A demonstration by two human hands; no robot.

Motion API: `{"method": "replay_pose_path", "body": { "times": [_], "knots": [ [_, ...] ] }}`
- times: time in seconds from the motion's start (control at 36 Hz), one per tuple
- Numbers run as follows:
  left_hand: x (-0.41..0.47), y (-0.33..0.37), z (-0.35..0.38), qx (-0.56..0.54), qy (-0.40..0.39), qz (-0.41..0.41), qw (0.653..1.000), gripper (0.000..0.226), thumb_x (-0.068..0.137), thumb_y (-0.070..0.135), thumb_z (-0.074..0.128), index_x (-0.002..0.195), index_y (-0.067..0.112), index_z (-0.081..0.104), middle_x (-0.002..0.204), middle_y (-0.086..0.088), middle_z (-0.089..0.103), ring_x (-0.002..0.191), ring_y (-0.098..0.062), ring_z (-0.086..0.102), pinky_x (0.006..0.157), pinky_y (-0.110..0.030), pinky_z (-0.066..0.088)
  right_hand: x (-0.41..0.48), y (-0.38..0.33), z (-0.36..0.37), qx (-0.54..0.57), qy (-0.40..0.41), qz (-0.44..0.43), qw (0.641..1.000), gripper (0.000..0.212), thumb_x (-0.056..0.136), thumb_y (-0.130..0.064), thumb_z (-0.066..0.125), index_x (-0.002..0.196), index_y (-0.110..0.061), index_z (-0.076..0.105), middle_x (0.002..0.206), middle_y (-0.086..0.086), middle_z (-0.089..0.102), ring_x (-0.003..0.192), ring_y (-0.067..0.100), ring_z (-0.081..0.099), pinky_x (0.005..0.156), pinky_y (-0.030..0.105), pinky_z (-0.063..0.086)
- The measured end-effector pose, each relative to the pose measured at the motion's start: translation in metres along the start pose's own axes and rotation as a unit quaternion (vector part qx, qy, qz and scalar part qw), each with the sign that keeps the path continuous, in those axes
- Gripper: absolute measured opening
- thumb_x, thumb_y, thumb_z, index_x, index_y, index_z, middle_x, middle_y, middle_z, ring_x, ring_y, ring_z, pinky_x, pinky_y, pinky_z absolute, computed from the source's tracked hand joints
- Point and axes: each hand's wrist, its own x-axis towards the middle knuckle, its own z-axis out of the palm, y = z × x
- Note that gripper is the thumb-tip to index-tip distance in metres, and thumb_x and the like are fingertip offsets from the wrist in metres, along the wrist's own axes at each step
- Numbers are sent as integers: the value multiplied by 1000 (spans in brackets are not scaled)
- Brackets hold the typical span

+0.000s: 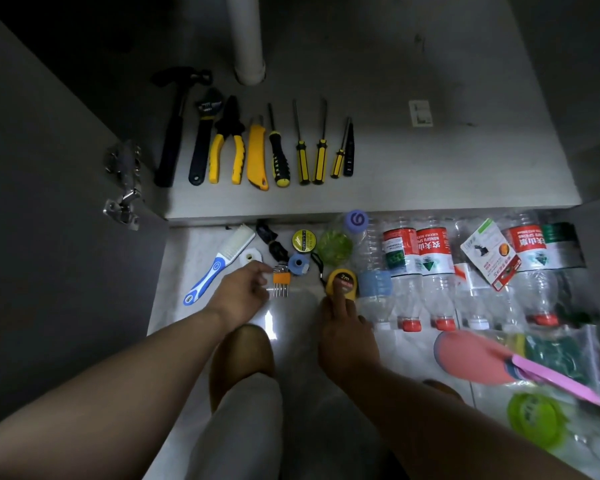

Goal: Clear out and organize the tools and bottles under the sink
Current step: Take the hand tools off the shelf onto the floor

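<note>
Head view looks down into a dim sink cabinet with a grey cabinet floor point(430, 174). A white drain pipe point(248, 39) rises at its back and an open door point(49, 202) stands on the left. Along the cabinet floor's front edge, toward its left corner, lies a neat row of tools: hammer point(172, 133), adjustable wrench point(203, 140), yellow-handled pliers point(227, 147), yellow utility knife point(257, 157) and striped screwdrivers point(303, 157).

Below that edge, on the pale tiled floor point(298, 327), clear plastic bottles point(433, 268) lie side by side at the right. They look empty, their red caps point toward the person, and their red labels read "NONGFU SPRING". Near the lower right corner a clear bag point(561, 355) holds something dark green.

Close under the cabinet's front edge, the right hand point(347, 337) presses a straight forefinger on a yellow tape measure point(342, 280) marked "2m". The left hand point(243, 294) pinches a hex key set point(280, 280) in an orange holder, just beside a blue-and-white brush point(219, 265).
</note>
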Motion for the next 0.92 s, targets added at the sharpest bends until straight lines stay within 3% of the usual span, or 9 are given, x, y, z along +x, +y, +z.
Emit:
{"method": "replay_pose_path", "body": {
  "times": [0.11, 0.19, 0.42, 0.56, 0.61, 0.69, 0.78, 0.86, 0.92],
  "knots": [
    [-4, 0, -1, 37, -20, 22, 999, 38, 95, 3, 63, 129, 18, 67, 118, -4, 67, 107, -19, 65, 97, -27, 49, 2, -5, -4, 22, 10, 11, 1000, 59, 95, -16, 55, 150, -12, 34, 165, 11, -1, 137, 34, 37, 103, 47, 43],
    [-6, 3, -1, 56, -25, 32, 998, 33, 96, 6, 61, 126, 18, 69, 118, -3, 69, 106, -19, 66, 99, -30, 50, 3, -1, -6, 14, 36, -16, 999, 46, 94, -18, 54, 139, -13, 46, 155, 14, 25, 125, 31, 48, 93, 43, 51],
    [-4, 37, -22, 39, 97, 75, 992, 22, 93, 15, 59, 91, 34, 69, 86, 20, 71, 79, 5, 64, 72, -24, 51, 4, 6, -75, -9, 50, -240, 969, 17, 93, -22, 52, 105, -18, 64, 108, 2, 61, 87, 27, 67, 67, 38, 55],
    [-1, 80, -36, -10, 172, 129, 977, 10, 96, 20, 56, 94, 26, 63, 79, 4, 69, 77, -18, 65, 70, -42, 57, 13, -22, -154, 82, 212, -289, 930, 23, 91, -22, 43, 88, -16, 66, 85, 3, 64, 66, 26, 62, 55, 35, 51],
    [5, 100, -41, -53, 209, 147, 965, 11, 98, 20, 54, 94, 25, 63, 80, 3, 68, 77, -19, 65, 69, -43, 57, 24, -27, -183, 140, 273, -273, 912, 22, 92, -18, 42, 85, -17, 63, 81, -6, 56, 65, 15, 55, 57, 26, 44],
    [22, 126, -52, -72, 249, 181, 949, 14, 99, 17, 54, 100, 21, 67, 94, 4, 68, 88, -16, 64, 77, -41, 55, 50, -17, -219, 199, 324, -198, 904, 19, 90, -7, 49, 83, -17, 63, 82, -5, 60, 68, 11, 54, 60, 26, 43],
    [46, 144, -58, 14, 265, 210, 941, 18, 99, 17, 57, 111, 19, 70, 108, -2, 61, 107, -22, 55, 89, -37, 49, 84, 4, -238, 254, 248, -100, 930, 19, 95, -8, 51, 97, -17, 68, 90, 0, 64, 72, 10, 59, 65, 22, 47],
    [67, 153, -58, 156, 275, 192, 929, 28, 95, 25, 62, 122, 25, 69, 115, -5, 57, 118, -28, 47, 93, -39, 41, 117, 25, -240, 306, 154, -24, 939, 17, 95, -8, 56, 107, -16, 66, 83, -1, 66, 77, 15, 63, 68, 23, 50],
    [77, 155, -56, 222, 269, 185, 919, 35, 93, 33, 64, 127, 27, 66, 119, -5, 55, 121, -30, 45, 94, -42, 40, 137, 31, -235, 304, 123, 0, 945, 23, 93, -11, 59, 116, -13, 64, 105, 10, 68, 99, 26, 65, 87, 27, 53]
  ]
}}
